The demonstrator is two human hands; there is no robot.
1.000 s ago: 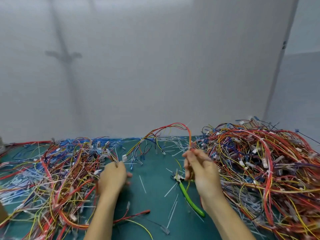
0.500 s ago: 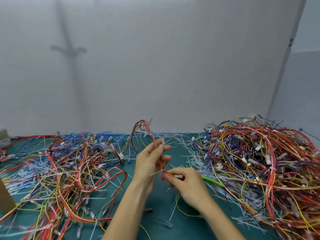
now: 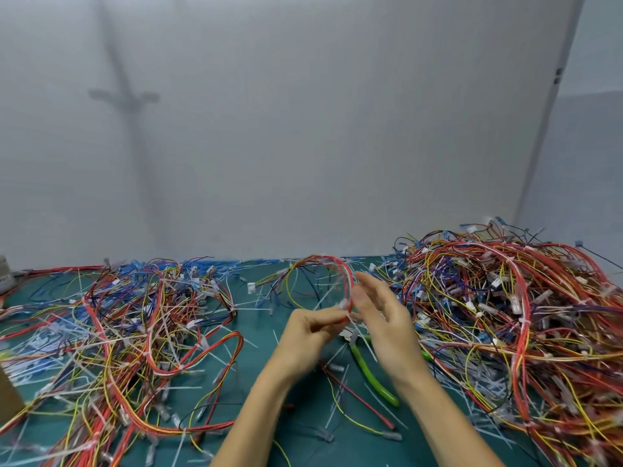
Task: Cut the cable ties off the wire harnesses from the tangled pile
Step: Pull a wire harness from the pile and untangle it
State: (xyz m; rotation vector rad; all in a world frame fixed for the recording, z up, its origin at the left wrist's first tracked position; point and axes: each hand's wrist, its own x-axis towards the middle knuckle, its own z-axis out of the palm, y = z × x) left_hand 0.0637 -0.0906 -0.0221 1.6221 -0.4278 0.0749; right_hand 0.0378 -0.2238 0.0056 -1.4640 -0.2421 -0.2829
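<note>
My left hand [image 3: 312,335] pinches a red-and-orange wire harness [image 3: 323,264] near a white cable tie [image 3: 344,303], just above the green mat. The harness arches up and away to the left. Beside it, my right hand [image 3: 384,318] has its fingers spread and straight, touching the harness; it looks blurred. Green-handled cutters [image 3: 371,375] lie on the mat under my hands, held by neither. A big tangled pile of harnesses [image 3: 512,318] sits on the right.
A second spread of wire harnesses [image 3: 135,332] covers the left of the green mat [image 3: 266,332]. Cut white tie scraps [image 3: 337,409] litter the middle. A grey wall stands close behind. A cardboard corner [image 3: 8,399] shows at the left edge.
My hands have swapped roles: the left hand now pinches the harness low down, and the right hand has let go and opened. The green cutters now lie on the mat.
</note>
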